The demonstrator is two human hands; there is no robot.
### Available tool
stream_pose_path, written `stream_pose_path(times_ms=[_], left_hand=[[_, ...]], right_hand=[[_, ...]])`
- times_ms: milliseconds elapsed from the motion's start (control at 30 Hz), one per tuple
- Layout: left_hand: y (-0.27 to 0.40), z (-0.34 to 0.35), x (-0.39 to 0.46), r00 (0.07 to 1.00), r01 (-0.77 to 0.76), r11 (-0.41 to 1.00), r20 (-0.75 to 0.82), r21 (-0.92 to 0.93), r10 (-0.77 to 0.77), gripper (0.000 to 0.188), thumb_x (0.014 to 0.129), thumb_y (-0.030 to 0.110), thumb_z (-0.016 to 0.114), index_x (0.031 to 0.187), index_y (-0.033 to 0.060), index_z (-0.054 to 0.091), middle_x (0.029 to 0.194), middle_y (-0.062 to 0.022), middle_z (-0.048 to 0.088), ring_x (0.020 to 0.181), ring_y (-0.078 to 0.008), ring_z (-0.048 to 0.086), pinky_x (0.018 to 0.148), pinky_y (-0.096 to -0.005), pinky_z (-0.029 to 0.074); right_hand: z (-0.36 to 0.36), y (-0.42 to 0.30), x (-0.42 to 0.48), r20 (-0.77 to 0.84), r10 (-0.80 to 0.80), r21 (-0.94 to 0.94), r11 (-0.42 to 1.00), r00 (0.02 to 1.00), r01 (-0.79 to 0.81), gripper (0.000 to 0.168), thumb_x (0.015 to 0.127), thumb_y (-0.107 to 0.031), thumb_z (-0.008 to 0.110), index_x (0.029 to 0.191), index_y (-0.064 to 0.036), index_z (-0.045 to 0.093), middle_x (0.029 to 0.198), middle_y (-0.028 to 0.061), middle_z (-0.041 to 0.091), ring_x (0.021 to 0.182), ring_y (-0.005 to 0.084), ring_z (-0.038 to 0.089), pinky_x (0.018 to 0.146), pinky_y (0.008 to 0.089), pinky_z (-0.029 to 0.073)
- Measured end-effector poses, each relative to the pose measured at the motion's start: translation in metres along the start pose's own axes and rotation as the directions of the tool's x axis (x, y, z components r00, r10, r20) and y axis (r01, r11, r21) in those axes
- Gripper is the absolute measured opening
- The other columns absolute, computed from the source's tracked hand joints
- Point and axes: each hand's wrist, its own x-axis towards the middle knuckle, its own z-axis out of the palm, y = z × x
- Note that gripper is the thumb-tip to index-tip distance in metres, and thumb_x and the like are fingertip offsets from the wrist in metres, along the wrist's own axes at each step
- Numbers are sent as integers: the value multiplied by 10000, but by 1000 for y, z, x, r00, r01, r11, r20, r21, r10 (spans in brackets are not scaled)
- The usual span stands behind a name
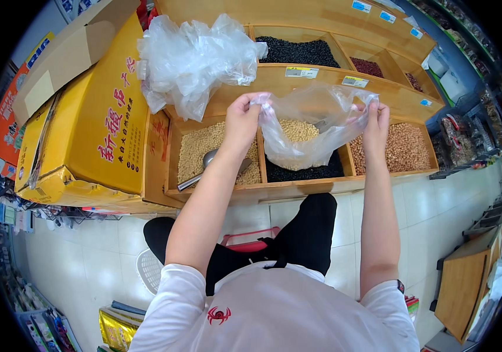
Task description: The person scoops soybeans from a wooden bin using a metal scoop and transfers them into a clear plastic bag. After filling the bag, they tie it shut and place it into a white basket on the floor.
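Observation:
My left hand (243, 119) pinches one top side of a translucent plastic bag (312, 152), and my right hand (375, 125) grips the other. The bag's mouth is spread between them. Pale yellow beans (297, 130) lie inside it. The bag hangs over or rests on a compartment of small black grains (308, 172); contact is unclear. Left of it, a metal scoop (209, 160) lies on pale beans (200, 141), partly hidden by my left forearm. Reddish-brown beans or peanuts (405, 147) fill the compartment by my right hand.
A heap of crumpled plastic bags (198, 57) lies behind my left hand. A yellow carton (88, 136) stands at left. The upper row holds black beans (299, 52) and dark red beans (366, 67). A red stool (251, 244) and white basket (149, 268) are below.

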Motion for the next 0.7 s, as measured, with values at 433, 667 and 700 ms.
stream_pose_path(times_ms=[433,667,700], left_hand=[[41,37,9,981,75,964,190,-257,-25,301,998,94,605,1294,45,573,1123,-112,694,668,-109,589,598,-268,537],[80,31,-14,897,-8,955,420,-298,138,318,977,101,631,1285,46,575,1277,-117,642,632,-49,518,587,-241,496],[78,28,-13,878,0,947,454,-320,154,317,976,97,629,1285,48,576,1284,-114,638,636,-52,525,594,-242,499]], right_hand=[[23,-37,-19,-54,63,80,995,997,-58,224,1094,-269,455,1144,-53,424,989,154,700,699,200,664,628,325,547],[29,-79,-55,22,-190,-149,970,981,191,198,1076,-250,499,1106,-56,468,873,127,704,883,187,643,913,357,472],[32,-85,-58,27,-232,-133,963,972,233,200,1075,-249,502,1110,-55,468,874,125,704,882,186,643,920,353,470]])
